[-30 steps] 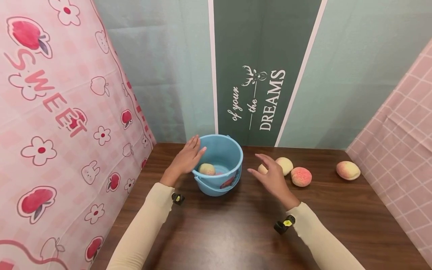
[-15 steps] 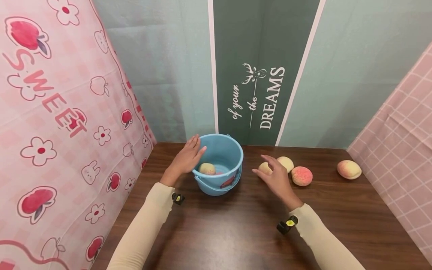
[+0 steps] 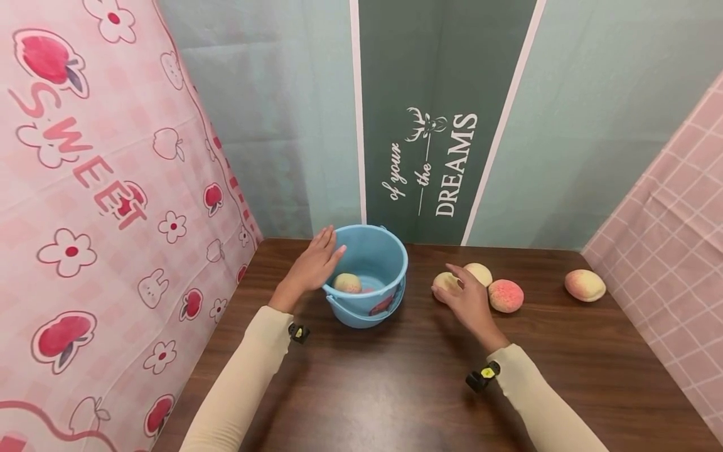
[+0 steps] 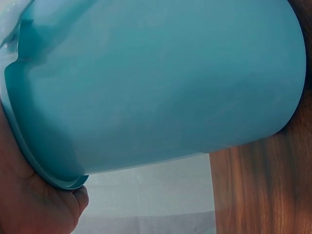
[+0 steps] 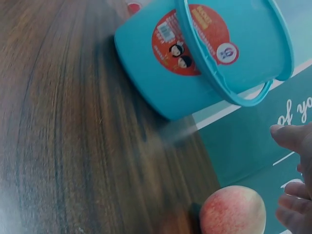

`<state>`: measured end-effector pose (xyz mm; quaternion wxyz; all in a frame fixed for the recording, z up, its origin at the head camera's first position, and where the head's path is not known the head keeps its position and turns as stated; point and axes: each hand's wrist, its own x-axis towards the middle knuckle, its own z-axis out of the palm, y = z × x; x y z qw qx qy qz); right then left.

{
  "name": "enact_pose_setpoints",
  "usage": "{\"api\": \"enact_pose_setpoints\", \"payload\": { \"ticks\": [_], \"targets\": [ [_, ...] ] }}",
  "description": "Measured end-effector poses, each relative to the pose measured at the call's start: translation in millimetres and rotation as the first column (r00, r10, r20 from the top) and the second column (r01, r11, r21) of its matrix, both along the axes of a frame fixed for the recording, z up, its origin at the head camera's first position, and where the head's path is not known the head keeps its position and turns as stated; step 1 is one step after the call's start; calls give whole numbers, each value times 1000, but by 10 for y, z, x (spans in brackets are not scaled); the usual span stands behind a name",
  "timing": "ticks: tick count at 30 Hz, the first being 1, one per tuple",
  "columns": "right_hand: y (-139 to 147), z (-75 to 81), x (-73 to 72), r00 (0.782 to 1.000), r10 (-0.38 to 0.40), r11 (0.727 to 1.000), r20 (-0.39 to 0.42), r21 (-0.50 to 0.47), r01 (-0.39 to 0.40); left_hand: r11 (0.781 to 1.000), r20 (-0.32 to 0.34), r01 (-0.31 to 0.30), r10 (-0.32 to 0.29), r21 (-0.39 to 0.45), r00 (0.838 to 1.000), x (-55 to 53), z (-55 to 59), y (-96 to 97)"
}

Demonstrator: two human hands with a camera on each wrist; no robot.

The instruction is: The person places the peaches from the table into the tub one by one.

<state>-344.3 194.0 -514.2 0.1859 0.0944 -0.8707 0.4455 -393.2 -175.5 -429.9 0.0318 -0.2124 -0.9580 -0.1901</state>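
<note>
A light blue bucket (image 3: pixel 353 317) stands upright on the table, with a pale peach (image 3: pixel 347 283) and a bit of something pink inside. My left hand (image 3: pixel 312 263) rests on the bucket's left rim, fingers extended; the left wrist view has that hand (image 4: pixel 39 204) against the rim (image 4: pixel 53 183). To the bucket's right, my right hand (image 3: pixel 470 298) is over a pale peach (image 3: pixel 443 282), thumb and fingers spread about it. The right wrist view shows a gap between the fingers (image 5: pixel 298 139) and a peach (image 5: pixel 233 210).
Behind the right hand lies another pale peach (image 3: pixel 479 274), with a pink one (image 3: pixel 506 296) beside it. Farther right is a yellow and pink peach (image 3: pixel 585 285). Cloth hangings (image 3: pixel 271 125) enclose the dark wooden table (image 3: pixel 361 389) at the back and both sides.
My right hand has moved right, away from the bucket, and its fingers have come over the nearest pale peach. The left hand stays at the bucket's rim.
</note>
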Motion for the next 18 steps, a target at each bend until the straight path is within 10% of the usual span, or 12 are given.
{"api": "enact_pose_setpoints", "payload": {
  "ticks": [18],
  "targets": [
    [61, -188, -25, 997, -72, 997, -22, 40, 73, 1000, 0, 5, -5, 3, 1000, 17, 0, -8]
  ]
}}
